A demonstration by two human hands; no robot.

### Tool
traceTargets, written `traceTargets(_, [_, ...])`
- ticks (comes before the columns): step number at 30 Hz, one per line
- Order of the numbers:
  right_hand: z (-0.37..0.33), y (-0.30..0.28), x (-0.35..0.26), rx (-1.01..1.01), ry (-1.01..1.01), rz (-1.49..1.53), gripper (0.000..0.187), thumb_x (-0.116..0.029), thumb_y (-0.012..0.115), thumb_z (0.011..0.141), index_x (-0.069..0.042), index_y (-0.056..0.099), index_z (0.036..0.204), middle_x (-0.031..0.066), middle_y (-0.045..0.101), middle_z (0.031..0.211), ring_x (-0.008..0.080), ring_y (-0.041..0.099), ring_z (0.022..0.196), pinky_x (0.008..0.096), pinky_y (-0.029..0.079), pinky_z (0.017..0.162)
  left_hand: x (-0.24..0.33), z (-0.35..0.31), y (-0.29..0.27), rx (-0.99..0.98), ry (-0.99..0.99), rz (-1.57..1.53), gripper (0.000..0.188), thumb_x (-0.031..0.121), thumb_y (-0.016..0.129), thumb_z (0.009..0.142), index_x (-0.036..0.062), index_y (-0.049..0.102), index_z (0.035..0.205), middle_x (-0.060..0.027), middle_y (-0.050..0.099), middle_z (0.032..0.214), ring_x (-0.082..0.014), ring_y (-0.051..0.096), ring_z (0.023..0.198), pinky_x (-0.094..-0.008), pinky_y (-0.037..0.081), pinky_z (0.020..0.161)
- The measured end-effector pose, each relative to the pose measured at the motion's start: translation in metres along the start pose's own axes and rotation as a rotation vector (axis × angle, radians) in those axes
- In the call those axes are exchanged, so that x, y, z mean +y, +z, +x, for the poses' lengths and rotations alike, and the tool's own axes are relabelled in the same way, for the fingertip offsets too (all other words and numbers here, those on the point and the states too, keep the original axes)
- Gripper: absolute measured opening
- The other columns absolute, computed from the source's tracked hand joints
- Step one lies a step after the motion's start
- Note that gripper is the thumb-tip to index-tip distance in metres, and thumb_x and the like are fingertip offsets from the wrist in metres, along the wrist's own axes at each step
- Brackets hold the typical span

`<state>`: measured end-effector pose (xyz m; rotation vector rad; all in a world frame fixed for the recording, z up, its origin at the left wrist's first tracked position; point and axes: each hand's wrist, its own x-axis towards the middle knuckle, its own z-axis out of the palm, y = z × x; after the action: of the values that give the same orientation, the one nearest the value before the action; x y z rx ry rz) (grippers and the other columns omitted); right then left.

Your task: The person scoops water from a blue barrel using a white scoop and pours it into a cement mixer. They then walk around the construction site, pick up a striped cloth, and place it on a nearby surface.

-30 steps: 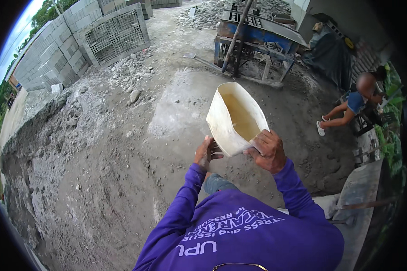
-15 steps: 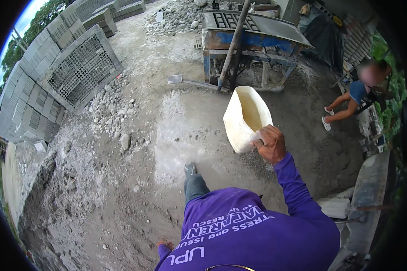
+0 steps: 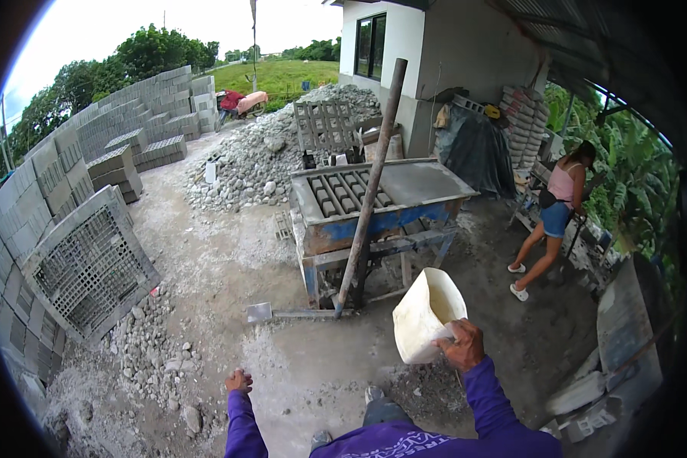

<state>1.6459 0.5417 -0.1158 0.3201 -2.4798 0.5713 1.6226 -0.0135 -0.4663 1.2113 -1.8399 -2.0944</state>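
My right hand [image 3: 462, 346] is closed on the rim of a cut-open, off-white plastic container [image 3: 416, 324], held out in front of me above the ground. Its wide mouth tilts up and toward the right; what lies at its bottom is hidden. My left hand [image 3: 239, 381] hangs out to the left over bare ground, its fingers loosely bent and a little apart, with nothing seen in it. Ahead stands a block-moulding table [image 3: 427, 183] with a blue-and-rust frame and a slotted mould [image 3: 347, 194] on its top.
A long pole [image 3: 374, 179] leans against the table, and a flat-bladed tool [image 3: 259, 312] lies at its foot. Stacked concrete blocks [image 3: 49, 191] and a leaning grid panel [image 3: 91, 263] line the left. Behind is a gravel heap [image 3: 263, 145]. A person [image 3: 561, 206] stands at right.
My view has tilted up, showing the building, field and sky. My left hand has swung forward. The container stays in my right hand, and the table appears lower and closer.
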Motion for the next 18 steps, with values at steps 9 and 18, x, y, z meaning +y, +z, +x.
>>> traceTargets(9, [0.062, 0.006, 0.114, -0.072, 0.170, -0.063, 0.038, -0.023, 0.083, 0.050, 0.000, 0.059, 0.069, 0.0164, 0.061, 0.067, 0.0363, 0.061, 0.067, 0.0440, 0.049, 0.059, 0.473, -0.047, 0.335, -0.464, 0.894, -0.328, 0.038, 0.038, 0.053, 0.094, 0.0025, 0.063, 0.105, -0.0080, 0.069, 0.086, -0.0149, 0.066, 0.072, -0.0257, 0.049, 0.059])
traceTargets(18, [0.083, 0.026, 0.190, 0.012, 0.282, -0.291, 0.043, -0.030, 0.084, 0.060, -0.003, 0.066, 0.089, 0.0170, 0.065, 0.087, 0.0361, 0.063, 0.078, 0.0438, 0.051, 0.070, 0.807, -0.216, 0.453, -0.826, 1.302, -0.754, 0.067, 0.039, 0.040, 0.096, -0.0047, 0.019, 0.142, -0.0262, 0.033, 0.142, -0.0330, 0.037, 0.130, -0.0467, 0.037, 0.099])
